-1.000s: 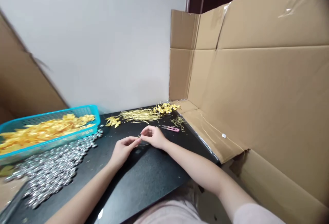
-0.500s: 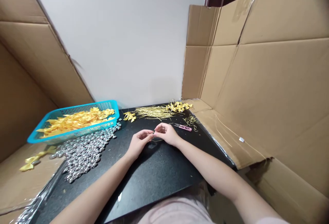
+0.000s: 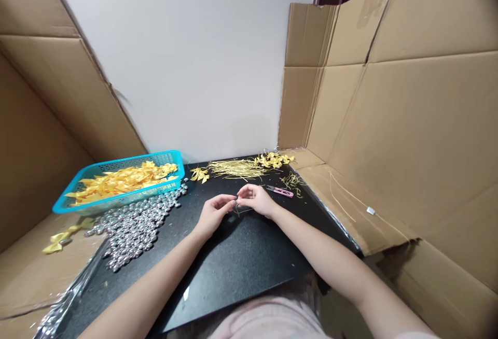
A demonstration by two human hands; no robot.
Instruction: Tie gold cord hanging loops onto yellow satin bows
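My left hand (image 3: 212, 213) and my right hand (image 3: 256, 199) meet over the middle of a black tabletop (image 3: 233, 261). Both pinch the same small thing between their fingertips, a thin gold thread (image 3: 238, 209) with a tiny piece at the pinch that I cannot make out. The thread trails down onto the table under my right hand. A pink thread snipper (image 3: 280, 191) lies just right of my right hand. Beyond the hands lie a bundle of gold threads (image 3: 233, 168) and a little heap of yellow bows (image 3: 272, 160).
A blue plastic basket (image 3: 116, 200) full of yellow ribbon bows stands at the left. Several silver bells (image 3: 134, 225) are heaped in front of it. A loose yellow bow (image 3: 58, 240) lies on cardboard at the far left. Cardboard walls (image 3: 389, 121) enclose both sides.
The camera has swung left, bringing the left cardboard wall and the loose bow into view. Both hands stay pinched together at the same spot on the table.
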